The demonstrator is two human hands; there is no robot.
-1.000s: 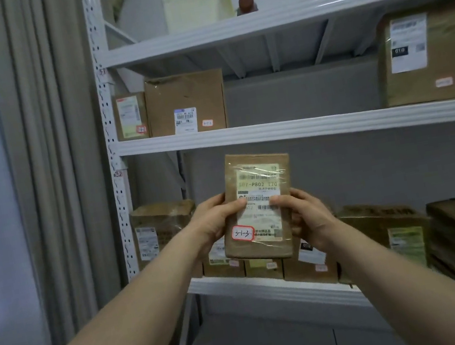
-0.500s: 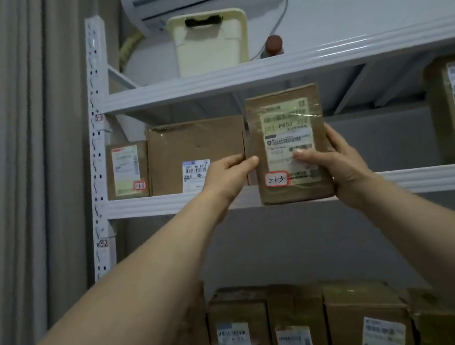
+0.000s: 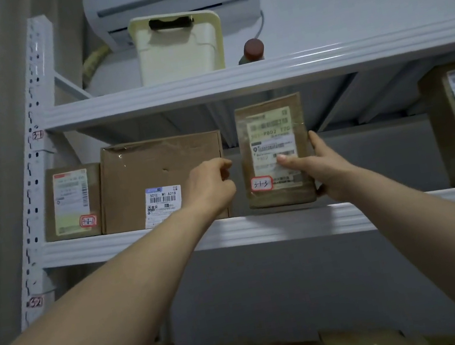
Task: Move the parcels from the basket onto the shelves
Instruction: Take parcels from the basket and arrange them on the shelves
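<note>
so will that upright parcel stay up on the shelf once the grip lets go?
Probably apt to tip: the parcel stands on its short end on the shelf, with a gap to the big box beside it. Likely light, since the right hand alone steadies it with thumb and fingers. Its glossy wrap may be a bit slippery.
</note>
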